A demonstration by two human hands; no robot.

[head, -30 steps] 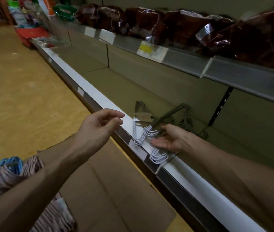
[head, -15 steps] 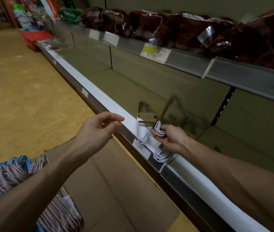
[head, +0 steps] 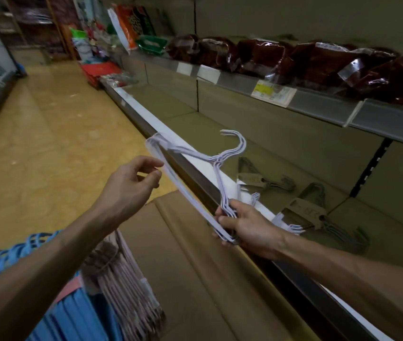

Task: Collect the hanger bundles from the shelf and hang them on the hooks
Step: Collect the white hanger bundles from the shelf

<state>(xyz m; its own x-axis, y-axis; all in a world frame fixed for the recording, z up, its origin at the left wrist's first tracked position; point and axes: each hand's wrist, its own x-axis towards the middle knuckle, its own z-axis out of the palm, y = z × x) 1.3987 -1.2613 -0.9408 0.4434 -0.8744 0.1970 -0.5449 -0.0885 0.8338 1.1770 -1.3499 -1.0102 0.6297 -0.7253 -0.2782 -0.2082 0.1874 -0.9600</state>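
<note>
White wire hanger bundle [head: 190,190] held clear of the shelf [head: 257,153], right hand [head: 244,227] clamped on its near corner. Long bar slants up-left; left hand [head: 131,188], fingers loosely apart, just beside it.

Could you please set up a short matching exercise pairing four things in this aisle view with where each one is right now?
Things
1. white hanger bundle
2. olive hanger bundles
3. dark red packets
4. pink hanger bundle

Places
A. lying on the lower shelf
B. hanging low at the left, below the left arm
C. gripped at one corner by the right hand
D. lined up along the upper shelf

Pairs: 1-C, 2-A, 3-D, 4-B
</note>
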